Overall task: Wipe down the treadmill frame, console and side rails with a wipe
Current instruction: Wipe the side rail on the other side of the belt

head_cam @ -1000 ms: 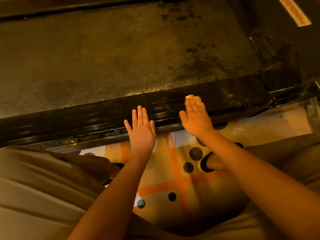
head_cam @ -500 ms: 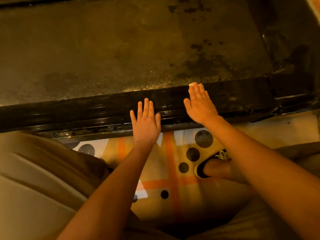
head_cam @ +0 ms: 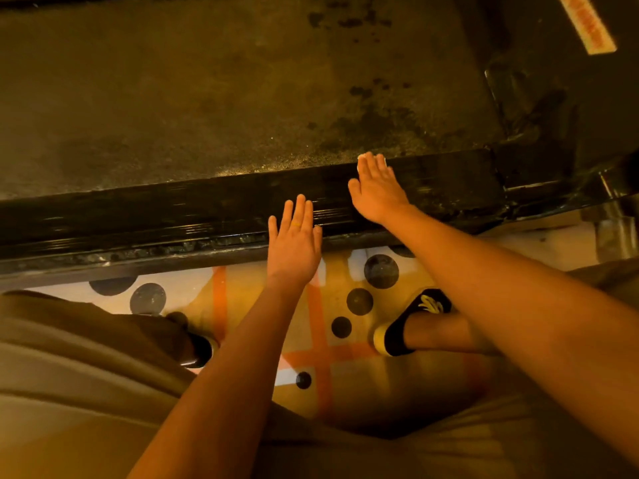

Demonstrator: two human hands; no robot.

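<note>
Both my hands are on the glossy black treadmill side rail. My left hand lies flat, its fingers straight and close together, holding nothing, with a yellow ring on one. My right hand is flat too, its fingers straight, pressing a small white wipe whose edge peeks out past the fingertips at the rail's far edge. Beyond the fingers runs the worn, stained grey treadmill belt. Behind my right wrist a black-and-yellow sock stands on the spotted, orange-striped floor mat.
</note>
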